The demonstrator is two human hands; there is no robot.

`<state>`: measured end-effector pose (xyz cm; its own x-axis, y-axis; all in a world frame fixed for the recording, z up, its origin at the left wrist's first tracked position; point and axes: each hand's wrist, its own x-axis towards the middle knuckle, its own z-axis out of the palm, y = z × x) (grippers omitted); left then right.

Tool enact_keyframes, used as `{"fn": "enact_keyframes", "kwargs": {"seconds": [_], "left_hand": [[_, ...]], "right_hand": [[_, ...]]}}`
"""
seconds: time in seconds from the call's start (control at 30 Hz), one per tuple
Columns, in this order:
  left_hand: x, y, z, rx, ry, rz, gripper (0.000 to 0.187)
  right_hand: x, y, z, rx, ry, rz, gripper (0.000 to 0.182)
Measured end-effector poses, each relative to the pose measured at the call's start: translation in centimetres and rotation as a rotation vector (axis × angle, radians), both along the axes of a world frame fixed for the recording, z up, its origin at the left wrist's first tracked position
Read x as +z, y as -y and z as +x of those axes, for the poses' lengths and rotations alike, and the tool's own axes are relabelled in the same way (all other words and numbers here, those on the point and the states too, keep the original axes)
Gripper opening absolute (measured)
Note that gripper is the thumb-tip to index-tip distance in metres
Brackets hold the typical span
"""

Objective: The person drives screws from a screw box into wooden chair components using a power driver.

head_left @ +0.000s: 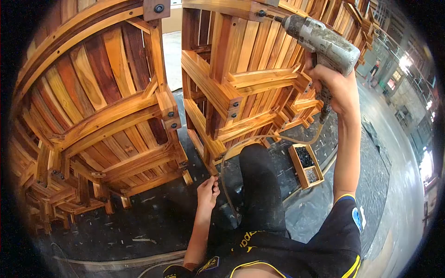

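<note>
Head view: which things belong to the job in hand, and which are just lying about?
Likely in use:
power driver, in the right hand
wooden frame at its bit
hose from its handle
divided box of small parts, probably fasteners

Lying about:
pale scrap on dark sheeting

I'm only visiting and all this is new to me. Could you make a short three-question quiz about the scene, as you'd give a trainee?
1. Which of the person's hands holds the power driver?
2. True or false: both compartments of the small wooden box hold black pieces.
3. Where is the tip of the driver's bit?
A) in the box
B) at the upper part of a wooden frame
C) against the floor

Key:
1. The right hand.
2. False: the other compartment holds paler pieces.
3. B.
</note>
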<state>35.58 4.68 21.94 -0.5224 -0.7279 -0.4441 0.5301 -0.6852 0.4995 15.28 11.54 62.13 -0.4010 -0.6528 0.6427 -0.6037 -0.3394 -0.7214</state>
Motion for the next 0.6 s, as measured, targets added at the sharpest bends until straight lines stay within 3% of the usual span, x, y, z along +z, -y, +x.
{"fn": "enact_keyframes", "kwargs": {"seconds": [0.13,0.6], "left_hand": [[-0.8,-0.6,0.3,-0.003,-0.007,0.024,0.021],[-1.4,-0.6,0.5,0.077,0.009,0.020,0.022]], "right_hand": [[0.0,0.1,-0.8,0.054,0.036,0.010,0.024],[0.0,0.4,-1.0,0.052,0.029,0.013,0.019]]}}
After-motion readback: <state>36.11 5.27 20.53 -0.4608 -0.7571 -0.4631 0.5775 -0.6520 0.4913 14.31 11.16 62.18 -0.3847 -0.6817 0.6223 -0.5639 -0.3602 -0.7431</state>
